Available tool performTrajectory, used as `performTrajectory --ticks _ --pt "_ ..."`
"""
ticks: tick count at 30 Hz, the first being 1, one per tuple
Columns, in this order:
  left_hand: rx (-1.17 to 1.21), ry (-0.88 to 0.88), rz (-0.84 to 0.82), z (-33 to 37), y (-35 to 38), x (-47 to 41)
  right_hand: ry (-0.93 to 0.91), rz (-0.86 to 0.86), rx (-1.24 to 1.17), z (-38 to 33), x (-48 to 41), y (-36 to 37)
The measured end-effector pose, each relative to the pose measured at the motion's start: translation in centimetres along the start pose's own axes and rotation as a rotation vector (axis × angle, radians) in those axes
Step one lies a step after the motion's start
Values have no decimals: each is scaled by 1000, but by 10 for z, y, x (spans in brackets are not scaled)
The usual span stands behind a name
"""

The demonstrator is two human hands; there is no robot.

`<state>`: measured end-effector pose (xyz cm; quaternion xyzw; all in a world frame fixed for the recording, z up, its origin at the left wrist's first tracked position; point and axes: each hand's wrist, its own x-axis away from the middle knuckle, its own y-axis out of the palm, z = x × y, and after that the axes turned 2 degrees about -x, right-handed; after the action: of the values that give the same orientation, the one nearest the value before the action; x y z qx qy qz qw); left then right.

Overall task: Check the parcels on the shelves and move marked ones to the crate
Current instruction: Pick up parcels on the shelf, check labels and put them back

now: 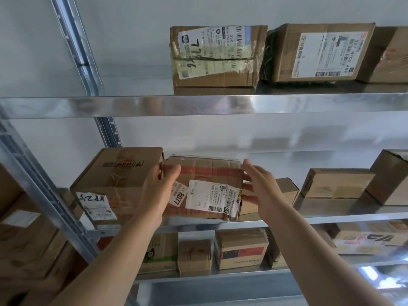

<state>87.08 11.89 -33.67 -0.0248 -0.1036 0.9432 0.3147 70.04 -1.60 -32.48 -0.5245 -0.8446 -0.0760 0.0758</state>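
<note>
On shelf (pixel 309 219), left hand (pixel 159 184) grips parcel (pixel 209 173); right hand (pixel 262 191) straight-fingered alongside.

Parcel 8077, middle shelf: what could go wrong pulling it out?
1. Only the left hand curls round the parcel. The right hand lies open at its other edge, so the parcel could slip or tip.
2. It sits tight against the large box on its left, which might drag forward with it.
</note>
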Motion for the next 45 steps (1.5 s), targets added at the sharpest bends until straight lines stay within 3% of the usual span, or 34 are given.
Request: performTrajectory --ticks 10,26,31,38,45 --pt "-228 -76 89 -6 17 -15 33 -25 122 23 -36 1" --pt "-255 -265 73 -30 46 -33 28 -53 236 57 -82 8" --pt "-202 -160 131 -23 46 -23 63 -31 217 53 -69 1" --pt "-92 210 227 -15 64 -3 -68 71 193 45 -37 -21" --pt "56 200 45 -13 121 30 -170 176 261 39 -18 -80"
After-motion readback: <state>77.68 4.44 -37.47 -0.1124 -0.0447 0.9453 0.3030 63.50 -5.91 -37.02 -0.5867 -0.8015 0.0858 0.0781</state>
